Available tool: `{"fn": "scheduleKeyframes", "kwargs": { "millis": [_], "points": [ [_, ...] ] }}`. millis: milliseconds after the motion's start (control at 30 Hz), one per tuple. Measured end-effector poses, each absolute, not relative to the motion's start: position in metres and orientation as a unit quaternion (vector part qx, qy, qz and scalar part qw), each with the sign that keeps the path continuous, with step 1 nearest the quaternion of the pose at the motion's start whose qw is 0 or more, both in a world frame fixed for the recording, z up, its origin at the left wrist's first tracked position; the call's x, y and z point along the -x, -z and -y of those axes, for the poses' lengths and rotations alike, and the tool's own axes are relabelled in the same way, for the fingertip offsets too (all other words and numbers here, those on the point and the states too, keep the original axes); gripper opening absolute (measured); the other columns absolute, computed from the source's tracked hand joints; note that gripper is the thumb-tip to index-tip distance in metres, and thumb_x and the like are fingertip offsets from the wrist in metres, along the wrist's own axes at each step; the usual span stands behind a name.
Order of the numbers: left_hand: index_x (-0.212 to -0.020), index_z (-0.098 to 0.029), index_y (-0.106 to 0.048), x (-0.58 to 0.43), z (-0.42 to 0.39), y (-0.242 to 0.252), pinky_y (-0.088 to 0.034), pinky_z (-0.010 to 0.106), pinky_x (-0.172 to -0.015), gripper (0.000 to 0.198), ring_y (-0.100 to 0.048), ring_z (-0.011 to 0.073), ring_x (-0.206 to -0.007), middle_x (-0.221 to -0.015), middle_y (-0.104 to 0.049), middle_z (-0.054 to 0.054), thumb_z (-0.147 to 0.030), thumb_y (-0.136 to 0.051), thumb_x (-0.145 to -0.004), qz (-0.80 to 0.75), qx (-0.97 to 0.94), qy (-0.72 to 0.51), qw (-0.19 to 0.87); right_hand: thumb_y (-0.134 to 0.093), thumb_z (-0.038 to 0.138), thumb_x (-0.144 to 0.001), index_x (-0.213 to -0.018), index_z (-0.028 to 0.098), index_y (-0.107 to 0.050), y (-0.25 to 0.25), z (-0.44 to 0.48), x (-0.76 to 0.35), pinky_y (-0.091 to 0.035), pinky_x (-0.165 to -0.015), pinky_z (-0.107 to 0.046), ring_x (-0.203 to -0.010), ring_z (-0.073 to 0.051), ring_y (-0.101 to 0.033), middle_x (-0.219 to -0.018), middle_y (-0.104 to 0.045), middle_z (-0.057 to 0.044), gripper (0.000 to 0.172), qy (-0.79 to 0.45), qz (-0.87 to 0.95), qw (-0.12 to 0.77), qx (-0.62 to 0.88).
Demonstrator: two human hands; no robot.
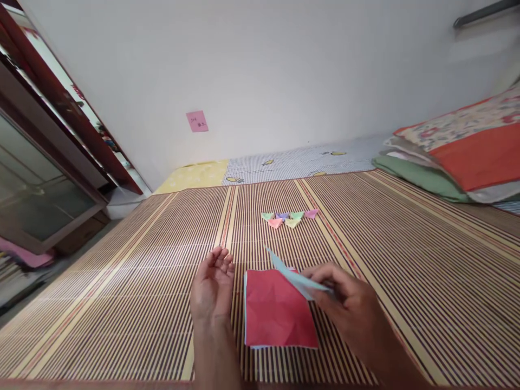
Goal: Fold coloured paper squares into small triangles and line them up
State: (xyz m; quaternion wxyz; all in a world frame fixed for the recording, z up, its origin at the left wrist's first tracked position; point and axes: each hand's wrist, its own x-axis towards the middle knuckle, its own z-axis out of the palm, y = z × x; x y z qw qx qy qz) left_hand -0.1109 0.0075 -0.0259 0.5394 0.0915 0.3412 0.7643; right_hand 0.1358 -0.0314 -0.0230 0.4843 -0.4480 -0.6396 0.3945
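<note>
Between finger and thumb of my right hand (345, 303) is a light blue sheet of paper (296, 277), tilted above a stack of paper. A red sheet (280, 311) tops that stack, with pale edges of other sheets showing beneath it. To the left of the stack, my left hand (214, 279) rests palm up, fingers loosely curled and apart, holding nothing. Farther off on the mat lie several small folded paper triangles in two rows, among them a pink one (275, 222), a yellow one (293, 222) and a purple one (311, 214).
A striped bamboo mat (134, 281) covers the surface. Folded bedding (471, 157) is piled at the right, by the white wall (284, 70). A pink note (197, 121) sticks to the wall. Patterned cloth (284, 161) shows past the mat's far edge.
</note>
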Motion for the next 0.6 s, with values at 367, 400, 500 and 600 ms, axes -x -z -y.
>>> {"fn": "scheduleKeyframes", "kwargs": {
  "millis": [367, 400, 500, 600],
  "points": [
    [-0.115, -0.016, -0.077, 0.079, 0.007, 0.010, -0.057, 0.037, -0.084, 0.045, -0.073, 0.0299, -0.101, -0.109, -0.078, 0.017, -0.043, -0.082, -0.079, -0.382, -0.381, -0.618, 0.571, -0.078, 0.036, -0.084, -0.118, 0.020, -0.067, -0.004, -0.020, -0.113, -0.059, -0.089, -0.041, -0.102, -0.027, -0.073, -0.111, -0.076, -0.010, 0.039, -0.606, 0.446, 0.586, 0.301],
    [-0.113, -0.017, -0.078, 0.078, 0.008, 0.009, -0.058, 0.036, -0.082, 0.040, -0.074, 0.0285, -0.096, -0.105, -0.080, 0.015, -0.037, -0.084, -0.079, -0.389, -0.367, -0.618, 0.577, -0.078, 0.036, -0.084, -0.117, 0.021, -0.068, -0.002, -0.020, -0.110, -0.059, -0.088, -0.041, -0.101, -0.027, -0.073, -0.111, -0.076, -0.010, 0.037, -0.615, 0.447, 0.577, 0.297],
    [-0.107, -0.017, -0.079, 0.075, 0.010, 0.005, -0.060, 0.036, -0.077, 0.035, -0.076, 0.0268, -0.087, -0.094, -0.081, 0.011, -0.030, -0.086, -0.075, -0.409, -0.335, -0.617, 0.584, -0.079, 0.036, -0.084, -0.110, 0.022, -0.069, 0.003, -0.019, -0.106, -0.059, -0.082, -0.037, -0.095, -0.026, -0.074, -0.105, -0.078, -0.007, 0.031, -0.630, 0.457, 0.551, 0.302],
    [-0.104, -0.015, -0.080, 0.072, 0.009, 0.005, -0.061, 0.036, -0.074, 0.037, -0.076, 0.0271, -0.083, -0.091, -0.082, 0.011, -0.030, -0.089, -0.071, -0.423, -0.333, -0.620, 0.571, -0.078, 0.036, -0.084, -0.104, 0.022, -0.068, 0.008, -0.021, -0.107, -0.059, -0.075, -0.033, -0.083, -0.022, -0.073, -0.092, -0.077, -0.004, 0.026, -0.614, 0.472, 0.545, 0.322]
  ]
}}
